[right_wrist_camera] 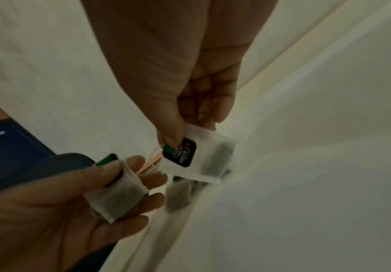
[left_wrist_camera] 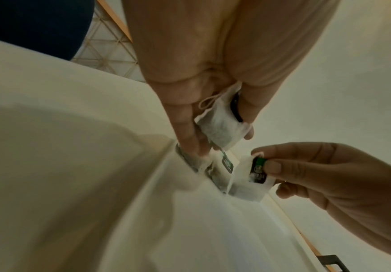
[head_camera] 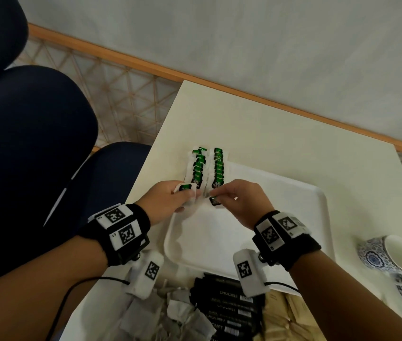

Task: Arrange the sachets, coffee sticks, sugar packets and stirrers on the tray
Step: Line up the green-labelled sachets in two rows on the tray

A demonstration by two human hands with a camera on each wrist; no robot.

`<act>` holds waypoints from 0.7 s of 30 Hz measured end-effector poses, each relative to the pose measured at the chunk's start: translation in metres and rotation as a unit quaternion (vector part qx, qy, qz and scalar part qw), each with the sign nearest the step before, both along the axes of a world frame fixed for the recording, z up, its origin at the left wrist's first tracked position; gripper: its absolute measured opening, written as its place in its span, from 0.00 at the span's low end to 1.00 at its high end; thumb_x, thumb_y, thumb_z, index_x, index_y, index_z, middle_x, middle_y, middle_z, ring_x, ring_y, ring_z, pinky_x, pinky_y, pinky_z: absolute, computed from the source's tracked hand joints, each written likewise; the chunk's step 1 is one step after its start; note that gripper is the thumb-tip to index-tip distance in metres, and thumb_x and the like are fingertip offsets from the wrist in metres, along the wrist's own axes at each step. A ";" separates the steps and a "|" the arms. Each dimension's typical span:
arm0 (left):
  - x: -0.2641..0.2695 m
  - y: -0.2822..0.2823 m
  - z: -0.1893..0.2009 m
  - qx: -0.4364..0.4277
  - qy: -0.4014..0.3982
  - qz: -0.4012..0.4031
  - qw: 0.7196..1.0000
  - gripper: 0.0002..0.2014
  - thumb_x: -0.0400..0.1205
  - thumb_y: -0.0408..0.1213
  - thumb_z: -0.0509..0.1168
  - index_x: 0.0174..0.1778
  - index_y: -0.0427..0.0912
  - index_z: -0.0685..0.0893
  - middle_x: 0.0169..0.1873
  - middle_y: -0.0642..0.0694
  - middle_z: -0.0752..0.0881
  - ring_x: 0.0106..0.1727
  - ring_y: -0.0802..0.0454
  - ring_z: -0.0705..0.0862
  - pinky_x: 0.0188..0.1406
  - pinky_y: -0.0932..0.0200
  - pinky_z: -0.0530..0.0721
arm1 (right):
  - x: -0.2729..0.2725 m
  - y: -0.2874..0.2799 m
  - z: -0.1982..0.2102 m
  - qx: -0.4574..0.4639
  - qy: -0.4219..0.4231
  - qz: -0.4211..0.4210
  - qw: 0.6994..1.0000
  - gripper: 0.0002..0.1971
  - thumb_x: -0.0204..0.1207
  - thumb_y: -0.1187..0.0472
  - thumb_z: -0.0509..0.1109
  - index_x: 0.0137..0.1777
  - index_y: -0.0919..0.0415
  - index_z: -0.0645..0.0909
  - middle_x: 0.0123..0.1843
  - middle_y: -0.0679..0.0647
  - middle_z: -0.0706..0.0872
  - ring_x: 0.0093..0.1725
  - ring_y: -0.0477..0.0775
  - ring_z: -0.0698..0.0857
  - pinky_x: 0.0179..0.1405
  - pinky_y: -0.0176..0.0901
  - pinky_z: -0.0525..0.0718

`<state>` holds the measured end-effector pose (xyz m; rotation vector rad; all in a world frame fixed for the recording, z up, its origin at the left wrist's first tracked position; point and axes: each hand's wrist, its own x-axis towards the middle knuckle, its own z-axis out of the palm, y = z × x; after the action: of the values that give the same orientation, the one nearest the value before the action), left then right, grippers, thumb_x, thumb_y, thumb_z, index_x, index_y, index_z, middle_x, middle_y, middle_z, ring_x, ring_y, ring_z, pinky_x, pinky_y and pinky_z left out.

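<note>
A white tray (head_camera: 256, 230) lies on the white table. Two rows of tea sachets (head_camera: 207, 166) with green tags lie at the tray's far left corner. My left hand (head_camera: 186, 193) holds one sachet (head_camera: 185, 187) between thumb and fingers at the near end of the left row. In the left wrist view this sachet (left_wrist_camera: 222, 127) hangs just above the rows (left_wrist_camera: 215, 171). My right hand (head_camera: 216, 196) pinches another sachet (head_camera: 214, 201) by its green tag at the near end of the right row. The right wrist view shows that sachet (right_wrist_camera: 196, 158) touching down on the tray.
Near the table's front edge lie black coffee sticks (head_camera: 227, 306), loose sachets (head_camera: 170, 313) and brown packets (head_camera: 291, 313). A blue-patterned cup (head_camera: 389, 257) lies tipped at the right. A dark blue chair (head_camera: 35, 143) stands left of the table.
</note>
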<state>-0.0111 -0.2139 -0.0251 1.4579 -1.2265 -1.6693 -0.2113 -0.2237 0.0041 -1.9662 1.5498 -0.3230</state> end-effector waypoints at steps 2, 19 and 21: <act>0.002 0.000 0.001 -0.061 -0.042 -0.013 0.997 0.10 0.83 0.36 0.66 0.55 0.37 0.89 0.46 0.52 0.87 0.47 0.64 0.84 0.51 0.73 0.78 | -0.004 0.001 -0.003 -0.029 0.006 -0.012 0.999 0.09 0.76 0.62 0.70 0.49 0.50 0.90 0.47 0.46 0.87 0.45 0.46 0.84 0.49 0.38 0.78; -0.001 -0.020 -0.011 -0.079 -0.146 -0.046 0.985 0.19 0.70 0.30 0.78 0.52 0.56 0.86 0.54 0.57 0.86 0.57 0.60 0.83 0.53 0.67 0.78 | -0.005 -0.024 -0.026 0.031 -0.024 -0.081 0.996 0.06 0.75 0.59 0.72 0.49 0.49 0.88 0.38 0.45 0.88 0.39 0.42 0.83 0.37 0.25 0.76; -0.005 -0.026 -0.013 -0.088 -0.160 -0.037 0.982 0.18 0.71 0.30 0.76 0.50 0.56 0.86 0.51 0.57 0.86 0.53 0.60 0.83 0.49 0.68 0.78 | -0.007 -0.028 -0.029 0.021 -0.025 -0.102 0.994 0.06 0.75 0.58 0.72 0.49 0.48 0.87 0.38 0.43 0.86 0.38 0.38 0.81 0.34 0.22 0.72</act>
<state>-0.0163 -0.2398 -0.0384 1.6283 -1.5756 -1.3650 -0.2182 -0.2522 -0.0250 -1.7583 1.7145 -0.4170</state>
